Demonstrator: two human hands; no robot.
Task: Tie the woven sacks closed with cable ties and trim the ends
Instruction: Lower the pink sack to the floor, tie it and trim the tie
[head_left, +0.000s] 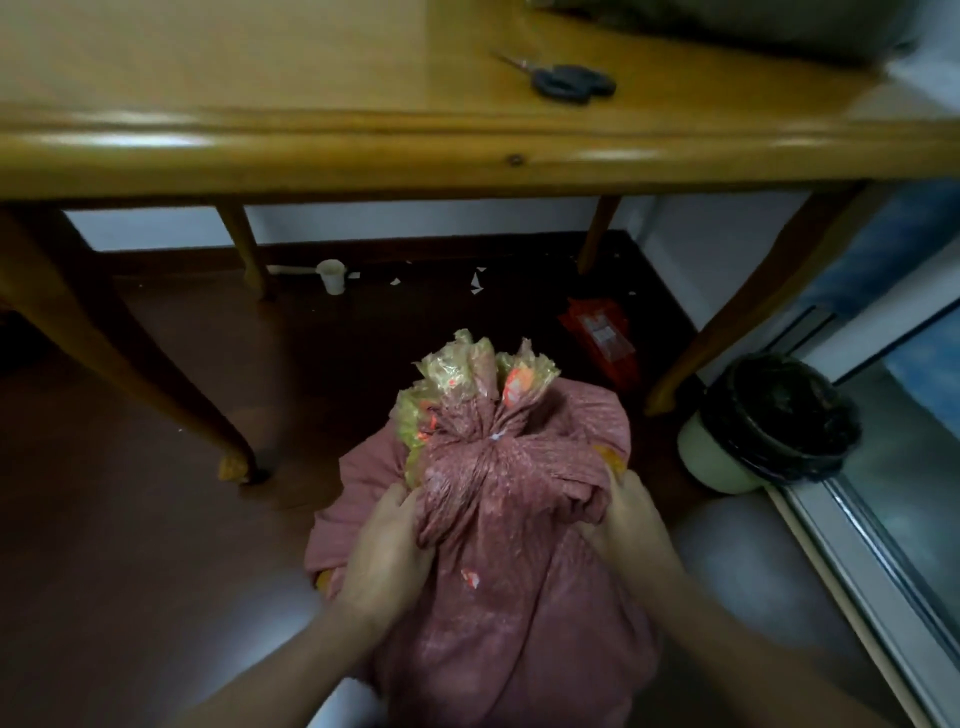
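Woven sack (498, 545) shown on the floor in front of the wooden surface (311, 150), its gathered neck cinched by a pale cable tie (497, 437), with a yellowish liner (467, 374) flaring above. The left hand (382, 551) and right hand (631, 519) are clenched on bunched fabric at either side, just below the neck. The cloth is judged soft, pliable and somewhat slick; the contents appear bulky, so the load is probably heavy and best gripped by the folds under the tie. Scissors (566, 83) lie on the surface, well apart from the sack. A lined bin (769, 426) stands near on the right, a red packet (602, 338) lies behind, and a table leg (156, 374) is seen to the left
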